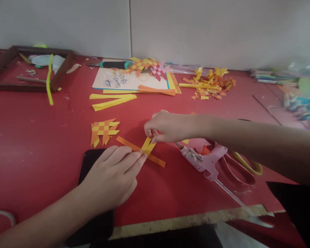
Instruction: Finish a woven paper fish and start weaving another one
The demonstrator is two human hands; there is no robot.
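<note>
A folded yellow paper strip (pixel 148 146) crosses over an orange paper strip (pixel 157 161) on the red table. The fingertips of my left hand (pixel 119 174) are together and pinch the yellow strip near the crossing. My right hand (pixel 161 125) is closed on the upper end of the yellow strip, its thumb and finger pressed together. To the left of the strips lies a woven orange and yellow paper fish (pixel 103 131). Beneath my left hand and forearm is a black phone (pixel 89 162), partly covered.
Right of my hands lie a pink glue gun (pixel 200 162) with a glue stick and red-handled scissors (pixel 239 172). Behind are yellow strips (pixel 113 101), paper scraps (pixel 212 82), a bag of googly eyes (pixel 116 79), a cutter (pixel 116 64) and a brown frame (pixel 31 87).
</note>
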